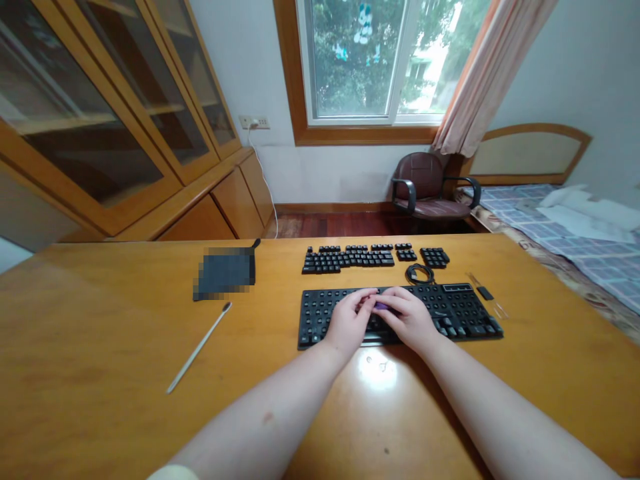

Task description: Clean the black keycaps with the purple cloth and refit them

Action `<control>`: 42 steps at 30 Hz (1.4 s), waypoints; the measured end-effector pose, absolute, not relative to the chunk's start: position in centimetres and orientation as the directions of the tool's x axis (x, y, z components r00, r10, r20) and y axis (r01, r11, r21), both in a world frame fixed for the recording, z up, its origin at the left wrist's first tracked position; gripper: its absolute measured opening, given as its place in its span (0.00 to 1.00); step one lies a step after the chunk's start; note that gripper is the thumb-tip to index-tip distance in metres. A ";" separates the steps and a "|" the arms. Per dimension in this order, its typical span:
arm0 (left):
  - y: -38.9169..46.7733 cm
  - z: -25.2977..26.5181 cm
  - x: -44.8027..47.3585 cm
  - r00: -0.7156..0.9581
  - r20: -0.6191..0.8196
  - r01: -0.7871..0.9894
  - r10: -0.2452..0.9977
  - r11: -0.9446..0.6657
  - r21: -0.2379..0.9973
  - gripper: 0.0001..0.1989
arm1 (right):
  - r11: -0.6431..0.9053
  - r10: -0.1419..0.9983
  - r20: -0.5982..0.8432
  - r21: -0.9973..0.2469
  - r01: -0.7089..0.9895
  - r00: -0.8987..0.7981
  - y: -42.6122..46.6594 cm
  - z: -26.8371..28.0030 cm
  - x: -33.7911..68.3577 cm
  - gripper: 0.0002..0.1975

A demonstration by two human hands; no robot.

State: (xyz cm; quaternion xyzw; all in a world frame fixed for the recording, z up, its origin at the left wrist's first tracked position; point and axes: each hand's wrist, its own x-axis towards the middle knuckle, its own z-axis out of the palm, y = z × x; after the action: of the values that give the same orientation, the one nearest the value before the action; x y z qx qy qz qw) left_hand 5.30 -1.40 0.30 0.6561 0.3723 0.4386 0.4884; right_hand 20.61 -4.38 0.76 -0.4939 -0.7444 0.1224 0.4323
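Note:
My left hand (349, 319) and my right hand (409, 315) meet above the middle of a black keyboard (313, 312), fingers bent and closed. A small purple object (381, 306) shows at the fingertips of my right hand; its kind is hidden. The left thumb and fingers are pinched close beside it, and what they hold, if anything, cannot be made out. Many key positions on the keyboard have no caps, while several larger keys (463, 329) remain along its lower right. Behind it, loose black keycaps (369, 259) lie in rows on the table.
A coiled black cable (420, 273) lies behind the keyboard. To its right are a small black piece (485, 293) and thin pins. On the left lie a long-handled brush (200, 347) and a dark pouch (227, 272). An office chair (423, 183) stands beyond the wooden table (100, 347).

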 end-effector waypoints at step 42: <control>-1.2 -0.3 6.1 0.207 -0.039 -0.276 0.978 0.096 0.956 0.09 | 0.314 0.911 0.370 -0.910 0.272 0.183 -4.1 -0.1 19.8 0.06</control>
State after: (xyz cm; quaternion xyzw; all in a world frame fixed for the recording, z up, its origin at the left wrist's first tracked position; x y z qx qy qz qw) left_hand 6.10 -1.16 -0.27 0.4532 0.3872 0.4964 0.6311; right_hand 19.85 -4.13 -0.07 -0.5145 -0.5747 0.2794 0.5717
